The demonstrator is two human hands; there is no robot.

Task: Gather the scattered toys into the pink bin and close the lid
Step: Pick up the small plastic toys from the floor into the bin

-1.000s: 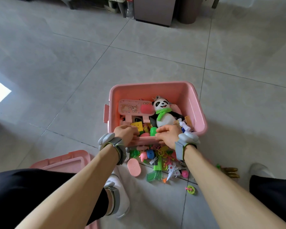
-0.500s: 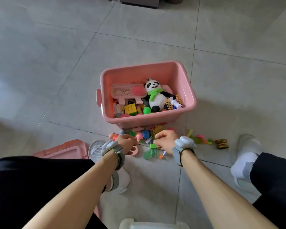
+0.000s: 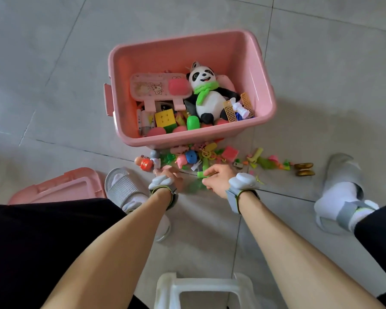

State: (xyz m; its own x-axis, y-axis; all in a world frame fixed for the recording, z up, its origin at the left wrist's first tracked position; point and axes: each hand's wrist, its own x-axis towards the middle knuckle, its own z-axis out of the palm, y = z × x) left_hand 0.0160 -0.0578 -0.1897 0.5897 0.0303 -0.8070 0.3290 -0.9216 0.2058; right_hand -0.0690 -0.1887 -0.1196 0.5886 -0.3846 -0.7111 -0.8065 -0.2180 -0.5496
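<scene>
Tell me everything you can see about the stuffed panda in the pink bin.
The panda is a plush toy, black and white, with a bright green scarf round its neck and a small loop on its head. It lies on its back, face up, head toward the far wall, on top of the other toys inside the bin. A pink case lies at its left and a yellow mesh piece leans against its lower right side. Neither hand touches it.

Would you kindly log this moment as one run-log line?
phase: gathering | right hand: grips green toy | left hand: on floor toys, grip unclear | pink bin: open | lid: on floor
</scene>
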